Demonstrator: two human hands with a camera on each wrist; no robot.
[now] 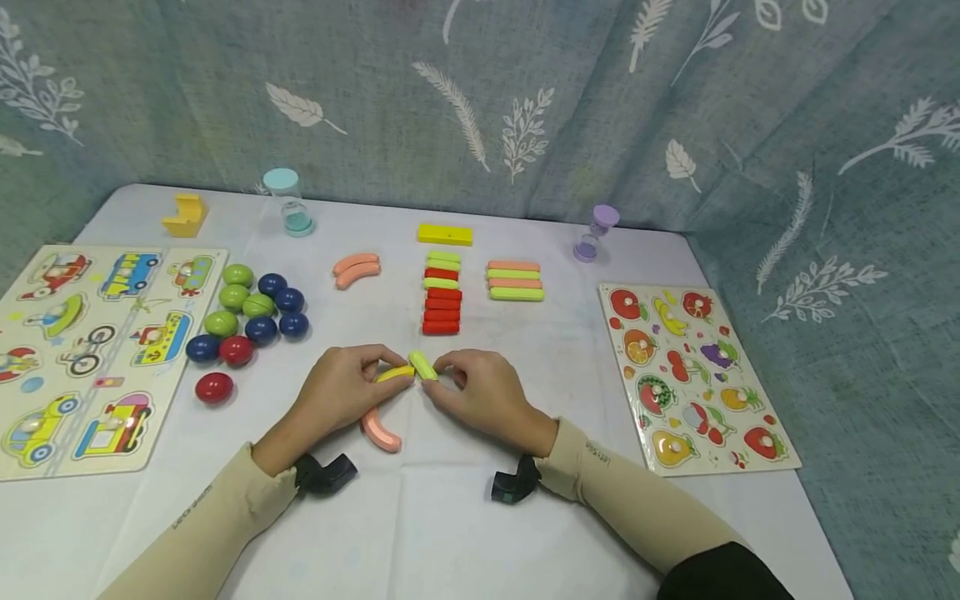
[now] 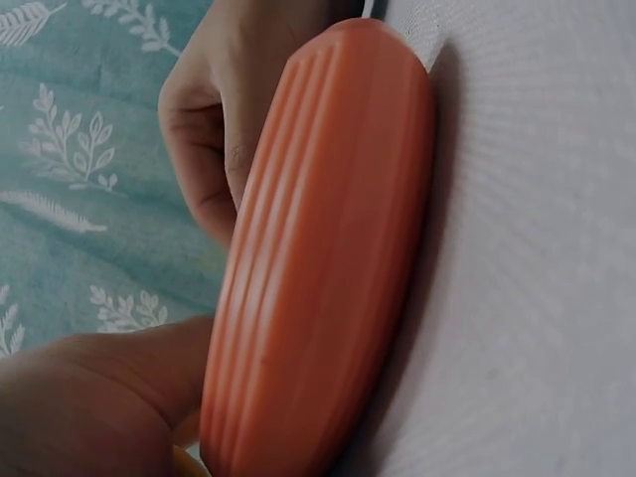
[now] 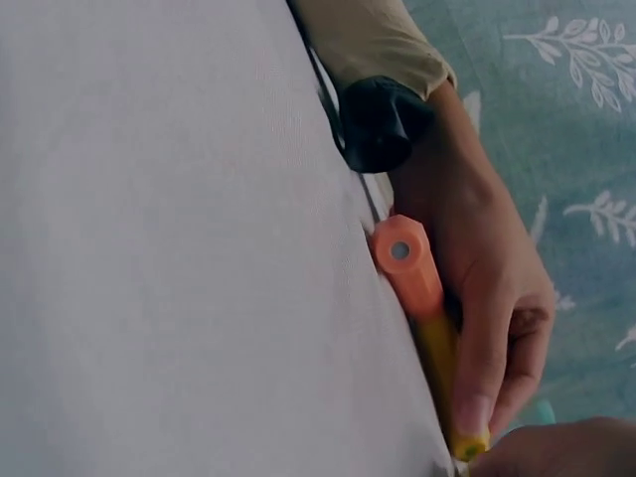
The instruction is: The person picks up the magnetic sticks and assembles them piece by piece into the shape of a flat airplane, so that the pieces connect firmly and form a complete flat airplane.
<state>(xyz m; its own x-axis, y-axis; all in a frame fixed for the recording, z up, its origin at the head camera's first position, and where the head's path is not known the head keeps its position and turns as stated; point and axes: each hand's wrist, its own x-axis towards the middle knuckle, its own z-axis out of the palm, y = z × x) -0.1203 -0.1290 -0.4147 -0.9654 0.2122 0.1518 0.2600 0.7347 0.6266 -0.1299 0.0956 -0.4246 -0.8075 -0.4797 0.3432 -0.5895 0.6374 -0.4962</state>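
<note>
My left hand (image 1: 337, 387) pinches a curved yellow stick (image 1: 394, 373) between thumb and fingers, low over the white table. Opposite it, my right hand (image 1: 487, 390) holds a short yellow-green stick (image 1: 423, 366) at a slant, its side close against the yellow stick's end. A curved orange stick (image 1: 381, 432) lies below the left hand. It fills much of the left wrist view, ridged along one side. In the right wrist view, this orange stick (image 3: 409, 263) shows a round metal disc in its end and lines up with the yellow stick; whether they are joined I cannot tell.
Beyond the hands lie a column of red and green sticks (image 1: 442, 305), a yellow bar (image 1: 446, 234), an orange-green stack (image 1: 514, 282) and two curved orange sticks (image 1: 356, 270). Coloured balls (image 1: 261, 331) and a vehicle puzzle board (image 1: 112, 333) stand left, a fruit puzzle board (image 1: 705, 433) right.
</note>
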